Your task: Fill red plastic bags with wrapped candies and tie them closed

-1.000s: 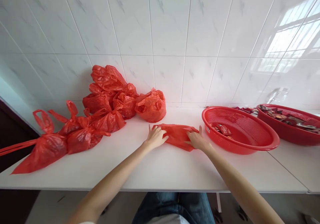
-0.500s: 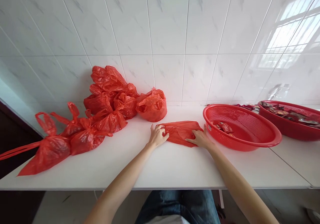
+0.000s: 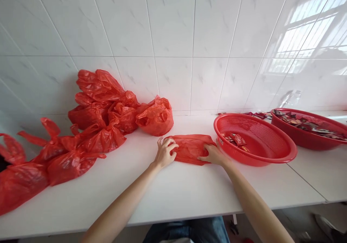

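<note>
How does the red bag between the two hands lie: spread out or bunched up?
Spread out: the bag lies low and wrinkled on the table, stretching from the left hand to the right hand.

White table (image 3: 162, 196). Bears flat red bag (image 3: 191, 147), centre; bulging red bags (image 3: 72, 165), nine to ten o'clock; red basin (image 3: 264, 136), farther red basin (image 3: 302, 136), three o'clock; loose packets (image 3: 258, 115), two o'clock.
</note>
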A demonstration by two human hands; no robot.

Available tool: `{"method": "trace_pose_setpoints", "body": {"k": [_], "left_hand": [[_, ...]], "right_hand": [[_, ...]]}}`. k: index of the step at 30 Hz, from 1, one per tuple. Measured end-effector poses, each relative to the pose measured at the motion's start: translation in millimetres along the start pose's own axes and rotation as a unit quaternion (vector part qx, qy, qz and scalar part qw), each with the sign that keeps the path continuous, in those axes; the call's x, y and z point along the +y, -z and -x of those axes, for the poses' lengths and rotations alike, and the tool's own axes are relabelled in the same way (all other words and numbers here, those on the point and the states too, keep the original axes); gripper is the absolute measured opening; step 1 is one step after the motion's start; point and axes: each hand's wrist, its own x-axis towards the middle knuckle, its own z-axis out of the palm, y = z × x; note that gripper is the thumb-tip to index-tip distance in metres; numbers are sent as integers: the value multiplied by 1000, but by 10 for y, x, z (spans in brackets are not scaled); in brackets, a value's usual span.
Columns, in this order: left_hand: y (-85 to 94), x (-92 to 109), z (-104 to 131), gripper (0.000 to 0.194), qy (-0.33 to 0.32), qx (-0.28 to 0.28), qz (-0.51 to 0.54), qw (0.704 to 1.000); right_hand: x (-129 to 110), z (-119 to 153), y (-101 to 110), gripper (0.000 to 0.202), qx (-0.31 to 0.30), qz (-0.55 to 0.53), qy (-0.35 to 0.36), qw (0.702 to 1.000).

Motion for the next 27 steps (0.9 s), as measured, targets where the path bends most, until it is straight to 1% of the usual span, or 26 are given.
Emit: {"method": "trace_pose_setpoints", "body": {"k": [2, 4, 7, 11, 13, 15, 20, 21, 23, 25, 26, 27], "left_hand": [[-20, -10, 5, 40, -31, -18, -2, 999], [-43, -17, 0, 46, -47, -43, -8, 998], [-61, -18, -18, 48, -38, -68, -18, 997], [-49, -18, -16, 46, -31, -75, -15, 997], [-39, -22, 5, 44, -44, -63, 3, 997], [-34, -22, 32, 40, -71, -32, 25, 997], [-9, 42, 70, 20, -181, 68, 52, 980], [2, 61, 66, 19, -194, 82, 52, 976], [27, 89, 45, 18, -198, 101, 44, 974], [42, 90, 5, 21, -189, 97, 35, 976], [42, 80, -22, 23, -183, 76, 33, 980], [37, 62, -50, 25, -174, 42, 31, 983]], "right_hand": [[8, 20, 6, 38, -4, -10, -5, 1000], [36, 32, 14, 40, -10, -21, -15, 1000], [103, 40, 36, 44, -26, -38, -39, 998], [162, 56, 100, 45, -43, -53, -60, 996], [152, 72, 143, 44, -48, -60, -61, 995], [119, 88, 186, 39, -52, -74, -54, 994], [36, 113, 237, 21, -34, -102, 1, 994], [30, 117, 234, 20, -31, -95, -1, 995], [28, 122, 221, 25, -31, -70, -17, 997], [37, 125, 199, 29, -31, -47, -27, 998], [44, 125, 188, 30, -33, -39, -27, 998], [51, 125, 177, 29, -35, -35, -23, 999]]}}
